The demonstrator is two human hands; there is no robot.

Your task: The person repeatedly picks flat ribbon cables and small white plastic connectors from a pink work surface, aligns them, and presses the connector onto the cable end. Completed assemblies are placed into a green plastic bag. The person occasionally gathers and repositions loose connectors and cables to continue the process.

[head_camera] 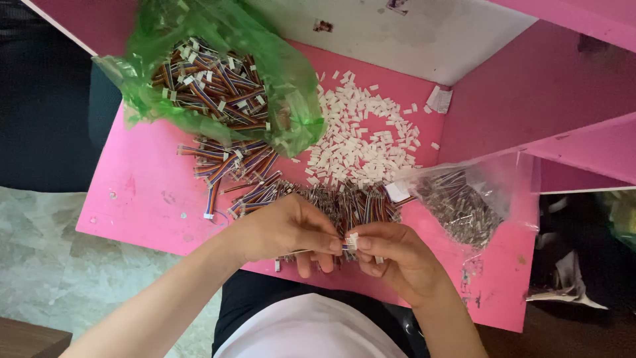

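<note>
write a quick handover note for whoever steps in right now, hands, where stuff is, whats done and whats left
Left hand: pinching a short multicoloured wire lead at its tip.
Right hand: holding a small white connector housing against that tip; the two hands meet over the table's near edge.
Pink table: loose wire leads in the middle, more in the open green bag at the back left, white housings pile at the back centre, clear bag of wired pieces on the right.
Done: cannot tell which pieces are finished.
Left: many loose leads and housings still lie apart.
</note>
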